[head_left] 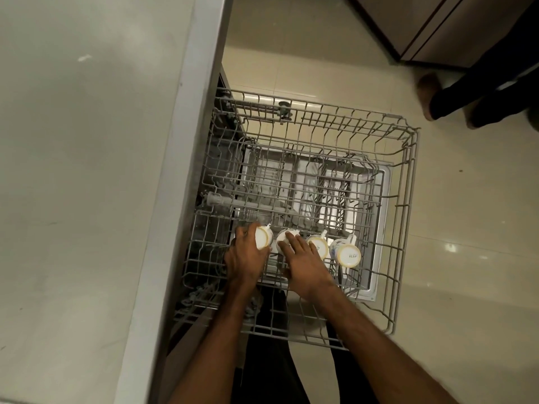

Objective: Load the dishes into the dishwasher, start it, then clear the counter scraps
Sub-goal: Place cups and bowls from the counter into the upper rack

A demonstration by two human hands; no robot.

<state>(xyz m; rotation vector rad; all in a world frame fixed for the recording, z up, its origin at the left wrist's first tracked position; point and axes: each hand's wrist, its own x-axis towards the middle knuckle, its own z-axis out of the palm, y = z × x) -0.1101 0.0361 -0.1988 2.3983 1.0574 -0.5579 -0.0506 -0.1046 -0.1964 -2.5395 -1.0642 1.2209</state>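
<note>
Hands: our left hand (248, 259) curls round the end mug (262, 239), seating it. Our right hand (303, 259) rests with fingers spread and fairly straight on the second mug (280, 242), apparently steadying it.
Counter (87, 170): its pale top fills the left of the view, and its edge overhangs the machine.
Upper rack (405, 199): the grey wire basket is pulled out over the lowered dishwasher door (382, 228), which lets us reach in from above.
Bystander (455, 94): dark trouser legs and a foot stand on the floor, well apart from the rack.
Mugs: four sit tilted in one row on the near side, bases towards us, probably so water runs off. The third mug (318, 246) and fourth mug (346, 253) are untouched.
Stage: loading, we judge. Starting the machine and clearing scraps are not yet done.
Fleck (84, 57): a pale speck on the counter, too small to identify.
</note>
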